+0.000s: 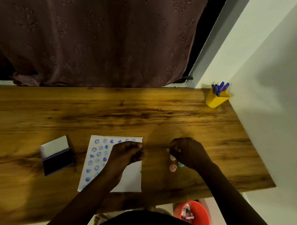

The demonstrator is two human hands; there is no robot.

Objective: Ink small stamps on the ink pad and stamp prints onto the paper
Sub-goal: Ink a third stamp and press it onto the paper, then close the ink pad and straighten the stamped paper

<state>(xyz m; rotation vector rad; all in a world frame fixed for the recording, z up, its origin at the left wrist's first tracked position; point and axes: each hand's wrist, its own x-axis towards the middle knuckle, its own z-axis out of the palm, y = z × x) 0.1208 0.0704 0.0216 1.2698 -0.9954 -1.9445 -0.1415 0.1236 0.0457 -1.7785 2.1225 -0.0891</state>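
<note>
A white paper [133, 177] lies on the wooden table [144, 112], its left half covered with blue smiley and heart prints [96, 154]. My left hand [127, 153] hovers over the paper's upper right part with its fingers curled into a fist; no stamp shows in it. To the left the ink pad [58, 162] stands open, its dark pad facing up and its white lid [55, 145] raised. My right hand [187, 152] is curled, blurred, over small stamps right of the paper: a pale one [172, 157], a pink one [173, 168] and a teal one [181, 164].
A yellow cup [216, 99] with blue pens stands at the table's far right corner by the white wall [263, 82]. A brown curtain [96, 39] hangs behind the table. An orange bin [199, 213] sits on the floor below the near edge.
</note>
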